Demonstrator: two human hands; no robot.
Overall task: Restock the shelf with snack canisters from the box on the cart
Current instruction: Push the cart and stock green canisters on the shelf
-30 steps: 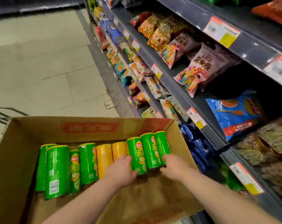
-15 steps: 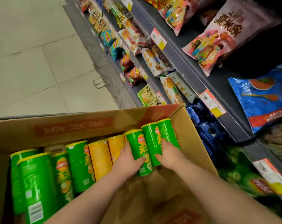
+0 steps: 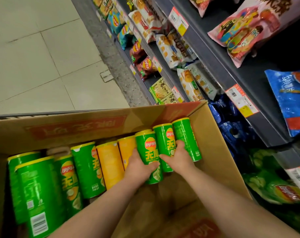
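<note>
A supermarket snack aisle. Dark metal shelving [image 3: 219,66] stands in tiers packed with bright snack bags [image 3: 242,33], with printed price labels [image 3: 178,20] fixed along each shelf edge. Left of the shelving lies a pale tiled floor [image 3: 42,54]; just beside it sits an open cardboard box [image 3: 77,124] of green and yellow snack canisters [image 3: 88,169]

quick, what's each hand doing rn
Left hand: grips a green canister.
Right hand: grips the next green canister to its right.
</note>
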